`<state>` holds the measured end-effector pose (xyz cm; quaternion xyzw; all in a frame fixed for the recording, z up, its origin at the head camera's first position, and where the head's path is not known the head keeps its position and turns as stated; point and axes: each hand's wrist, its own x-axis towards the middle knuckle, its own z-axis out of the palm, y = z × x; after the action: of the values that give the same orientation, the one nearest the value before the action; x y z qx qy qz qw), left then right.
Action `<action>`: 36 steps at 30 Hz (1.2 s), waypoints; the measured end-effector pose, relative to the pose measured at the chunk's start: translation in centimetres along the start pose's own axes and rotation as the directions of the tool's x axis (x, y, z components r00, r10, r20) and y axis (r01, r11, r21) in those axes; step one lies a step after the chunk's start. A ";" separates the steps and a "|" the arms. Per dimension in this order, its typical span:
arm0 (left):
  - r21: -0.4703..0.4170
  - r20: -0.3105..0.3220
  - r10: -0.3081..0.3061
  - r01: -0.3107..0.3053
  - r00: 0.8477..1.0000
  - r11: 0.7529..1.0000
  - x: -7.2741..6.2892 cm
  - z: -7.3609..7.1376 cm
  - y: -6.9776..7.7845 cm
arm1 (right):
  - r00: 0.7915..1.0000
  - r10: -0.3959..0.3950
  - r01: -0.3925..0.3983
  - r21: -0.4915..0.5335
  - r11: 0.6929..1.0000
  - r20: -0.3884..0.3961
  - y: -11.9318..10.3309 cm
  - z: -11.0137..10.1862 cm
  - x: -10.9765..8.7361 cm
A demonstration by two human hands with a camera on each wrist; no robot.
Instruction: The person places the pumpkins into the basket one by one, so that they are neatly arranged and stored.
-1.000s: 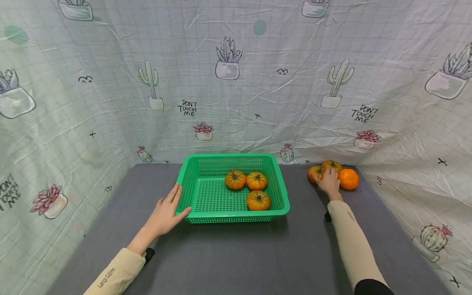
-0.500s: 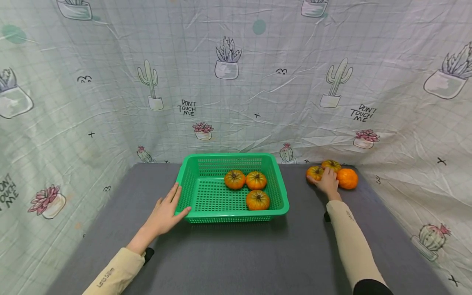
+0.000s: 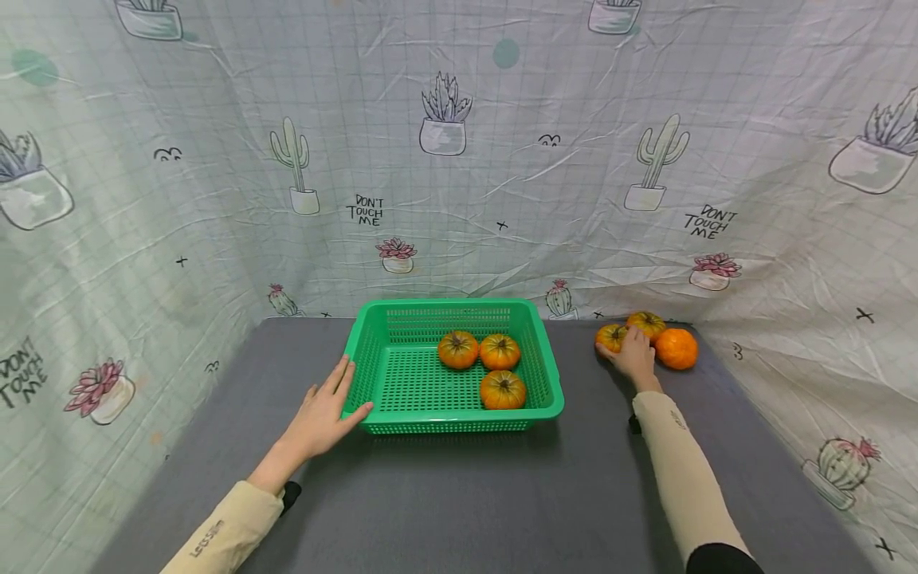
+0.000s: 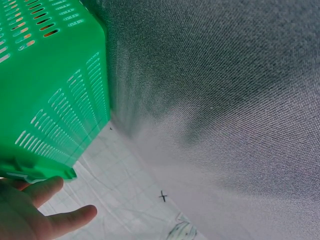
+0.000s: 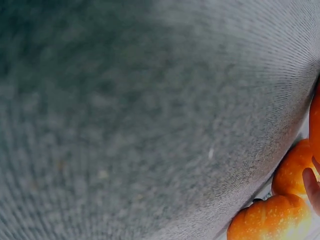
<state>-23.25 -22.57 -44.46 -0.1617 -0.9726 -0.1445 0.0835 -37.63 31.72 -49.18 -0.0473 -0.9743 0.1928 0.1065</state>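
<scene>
A green slotted plastic basket (image 3: 459, 416) stands mid-table with three small orange-and-green pumpkins inside, among them a front pumpkin (image 3: 503, 390). Straight, spread fingers of my left hand (image 3: 319, 418) rest against its left rim; the left wrist view shows fingertips under the rim beside the basket wall (image 4: 60, 100). At the back right, my right hand (image 3: 634, 356) grips the left pumpkin (image 3: 611, 336) of a group of three, thumb at its left side, fingers over its right. Beside it lie a greenish back pumpkin (image 3: 647, 320) and a brighter orange pumpkin (image 3: 677, 349). The right wrist view shows only a right fingertip (image 5: 312, 190).
Grey cloth covers the table (image 3: 459, 502). A pale curtain (image 3: 502, 175) printed with cacti hangs behind and along both sides, close behind the basket and the pumpkin group.
My right hand has shifted slightly left, and the pumpkin under its fingers has moved a little left with it. My left hand and the basket have stayed in place.
</scene>
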 end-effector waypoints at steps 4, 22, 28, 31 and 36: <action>-0.010 0.000 0.000 0.000 1.000 1.000 0.0 0.0 0.0 | 1.000 -0.012 0.012 0.001 1.000 -0.011 0.0 -0.1 -0.1; -0.002 -0.018 -0.002 0.002 1.000 1.000 0.0 0.0 0.2 | 0.990 -0.105 0.110 0.046 0.993 -0.098 -0.4 -1.1 -0.5; 0.002 -0.011 -0.007 0.007 1.000 1.000 0.0 0.1 0.2 | 0.974 -0.182 0.197 0.108 0.975 -0.132 -0.8 -1.4 -1.5; 0.007 -0.010 -0.005 0.005 1.000 1.000 0.0 0.1 0.2 | 0.967 -0.214 0.231 0.123 0.965 -0.137 -1.3 -1.6 -2.1; 0.004 -0.020 -0.005 0.005 1.000 1.000 -0.1 0.0 0.2 | 0.960 -0.245 0.260 0.101 0.960 -0.137 -1.8 -1.7 -2.3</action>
<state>-23.09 -22.39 -44.41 -0.1576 -0.9725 -0.1443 0.0931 -35.10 30.37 -47.33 0.0721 -0.9508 0.2317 0.1927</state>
